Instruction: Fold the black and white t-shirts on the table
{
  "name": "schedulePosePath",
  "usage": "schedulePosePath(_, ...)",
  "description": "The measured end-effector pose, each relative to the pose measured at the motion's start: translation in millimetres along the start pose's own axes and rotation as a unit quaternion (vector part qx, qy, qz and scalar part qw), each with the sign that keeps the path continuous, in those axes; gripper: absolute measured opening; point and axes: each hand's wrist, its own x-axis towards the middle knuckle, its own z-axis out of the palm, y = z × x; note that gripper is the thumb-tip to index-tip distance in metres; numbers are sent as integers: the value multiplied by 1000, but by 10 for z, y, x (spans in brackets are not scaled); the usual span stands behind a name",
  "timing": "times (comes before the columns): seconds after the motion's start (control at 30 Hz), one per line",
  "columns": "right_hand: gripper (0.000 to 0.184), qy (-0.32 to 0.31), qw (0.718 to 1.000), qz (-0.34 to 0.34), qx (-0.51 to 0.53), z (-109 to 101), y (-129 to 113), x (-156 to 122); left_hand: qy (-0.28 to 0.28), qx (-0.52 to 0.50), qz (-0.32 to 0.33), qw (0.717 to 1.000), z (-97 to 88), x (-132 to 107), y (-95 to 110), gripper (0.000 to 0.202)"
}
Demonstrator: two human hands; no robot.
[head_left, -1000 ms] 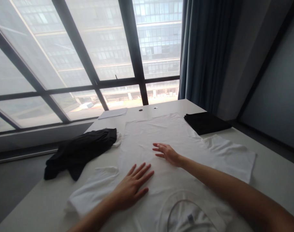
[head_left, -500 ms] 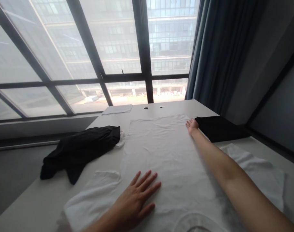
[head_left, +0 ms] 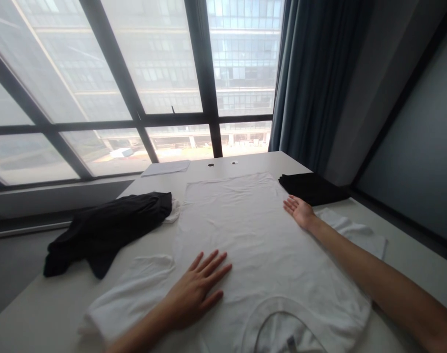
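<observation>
A white T-shirt lies spread on the white table, its round collar at the near edge of the view and its hem toward the window. My left hand rests flat on the shirt's left part, fingers spread, with the left sleeve beside the wrist. At the shirt's right side edge is my right hand, palm turned partly up and fingers loosely stretched. Nothing shows in its grasp. Part of the right sleeve is hidden behind my right forearm.
A crumpled black garment lies at the left table edge, with some white cloth beside it. Folded black cloth sits at the right edge. Papers lie at the far left corner of the table. A blue curtain hangs beside the window.
My right hand has come back along the shirt's right edge from near the hem corner. The left hand stays flat on the shirt. The view has turned slightly right, and more collar shows.
</observation>
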Motion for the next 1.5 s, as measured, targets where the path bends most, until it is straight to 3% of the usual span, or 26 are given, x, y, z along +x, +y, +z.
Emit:
schedulePosePath(0.07, 17, 57, 997, -36, -23, -113, -94, 18, 0, -6, 0, 1000, -1, 3, 6, 60)
schedulePosePath(0.1, 16, 54, 997, -39, -35, -129, -96, -15, 0, -10, -1, 1000, -1, 2, 10, 60)
schedulePosePath(0.23, 14, -69, 996, 11, -51, -41, 53, -322, -23, -30, -13, 999, -40, -19, 37, 59)
schedulePosePath(0.33, 14, -150, 984, 60, -79, 33, 166, -517, -42, -56, -18, 997, -186, 16, 98, 61)
schedulePosePath(0.43, 13, -176, 973, 89, -119, 38, 207, -569, -28, -88, 2, 996, -386, 200, 146, 61)
schedulePosePath(0.53, 15, -180, 971, 100, -117, -3, 201, -543, 4, -90, 2, 996, -466, 505, 52, 60)
schedulePosePath(0.63, 19, -188, 973, 94, -91, -61, 195, -520, 18, -32, -88, 995, -345, 764, -193, 65)
schedulePosePath(0.73, 19, -212, 971, 90, -65, -123, 210, -497, -23, 1, -161, 987, -147, 847, -426, 70)
schedulePosePath(0.83, 17, -230, 967, 92, -54, -168, 230, -458, -28, 2, -164, 986, -36, 765, -534, 72)
schedulePosePath(0.97, 16, -237, 966, 91, -51, -174, 221, -449, -13, 4, -187, 982, -42, 554, -535, 73)
schedulePosePath(1.07, 18, -227, 968, 96, -48, -143, 187, -488, -14, 13, -262, 965, -55, 420, -438, 74)
schedulePosePath(1.17, 18, -219, 969, 101, -44, -126, 166, -511, 0, 29, -319, 947, -30, 335, -181, 76)
schedulePosePath(1.23, 19, -220, 969, 105, -40, -134, 167, -503, 22, 24, -276, 961, 8, 297, 50, 72)
schedulePosePath(1.37, 20, -219, 969, 110, -38, -159, 178, -486, 17, -18, -110, 994, 88, 246, 387, 66)
schedulePosePath(1.5, 21, -209, 971, 110, -42, -161, 165, -500, 31, -44, -83, 995, 62, 229, 446, 63)
